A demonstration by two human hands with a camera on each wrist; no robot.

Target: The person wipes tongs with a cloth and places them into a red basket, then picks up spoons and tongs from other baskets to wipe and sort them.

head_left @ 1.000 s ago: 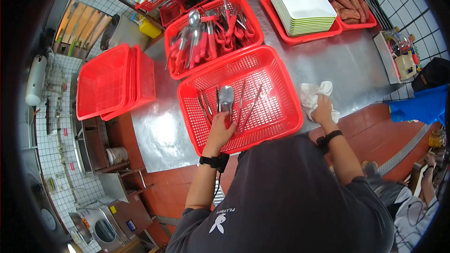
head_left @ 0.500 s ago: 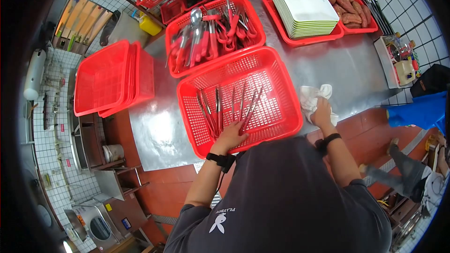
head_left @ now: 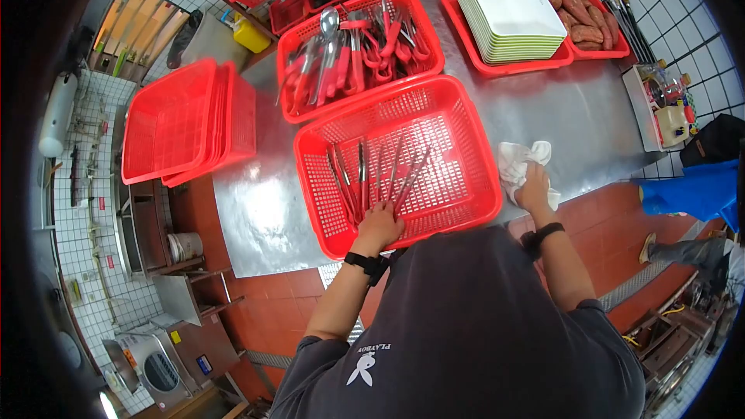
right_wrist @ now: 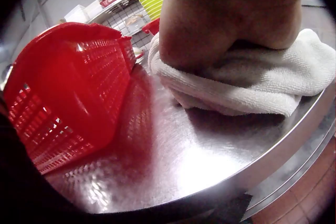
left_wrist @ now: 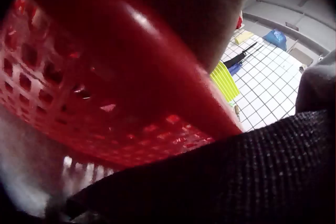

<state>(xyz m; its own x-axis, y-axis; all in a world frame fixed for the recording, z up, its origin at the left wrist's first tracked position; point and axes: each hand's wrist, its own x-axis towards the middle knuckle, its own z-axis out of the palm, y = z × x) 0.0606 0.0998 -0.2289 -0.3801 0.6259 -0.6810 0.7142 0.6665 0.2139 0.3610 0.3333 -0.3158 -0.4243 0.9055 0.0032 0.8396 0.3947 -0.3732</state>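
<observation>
In the head view, my left hand (head_left: pixel 378 229) rests inside the near edge of the front red basket (head_left: pixel 483 151), its fingers touching the handle ends of several slim metal utensils (head_left: pixel 363 174). These lie fanned out, tips pointing away from me. The left wrist view shows the basket wall (left_wrist: pixel 157 50) close up; the fingertips are hidden there. To the right of the basket my right hand (head_left: pixel 533 188) grips a bunched white cloth (head_left: pixel 512 161) on the steel table. In the right wrist view the cloth (right_wrist: pixel 252 85) lies under that hand (right_wrist: pixel 220 19), whose fingers are hidden.
A second red basket (head_left: pixel 424 17) full of red-handled utensils touches the front basket's far side. Stacked red baskets (head_left: pixel 242 120) stand left. White plates (head_left: pixel 508 0) and a basket of reddish-brown pieces (head_left: pixel 578 12) are back right. The steel table's (head_left: pixel 260 213) edge is near me.
The broad metal head under my left hand a second ago now shows only edge-on or not at all. That hand has shifted slightly and the utensils lie fanned differently. My right hand stays on the cloth.
</observation>
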